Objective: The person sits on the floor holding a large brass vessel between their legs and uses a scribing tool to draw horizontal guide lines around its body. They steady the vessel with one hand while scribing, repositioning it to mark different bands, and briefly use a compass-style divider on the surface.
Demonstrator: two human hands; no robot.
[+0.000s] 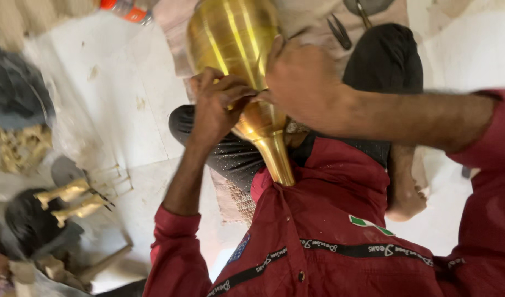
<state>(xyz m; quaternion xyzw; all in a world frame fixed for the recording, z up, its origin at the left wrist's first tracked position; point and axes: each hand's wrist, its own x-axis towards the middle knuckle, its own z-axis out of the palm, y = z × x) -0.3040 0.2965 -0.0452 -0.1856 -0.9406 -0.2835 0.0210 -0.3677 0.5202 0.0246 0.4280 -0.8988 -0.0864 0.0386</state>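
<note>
Both hands (263, 91) grip brass vessel (238, 49); pliers (340, 30) beyond.

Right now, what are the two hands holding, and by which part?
Both hands, left hand and right hand, grip a brass vessel at its narrowing waist.

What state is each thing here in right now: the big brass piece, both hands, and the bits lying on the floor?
Brass vessel: tilted, narrow end against the red shirt.
Left hand: closed on the vessel's neck.
Right hand: pressed on the vessel; grip hidden.
Pliers: lying on the floor, unheld.
Small brass pieces: lying on the floor, untouched.
</note>
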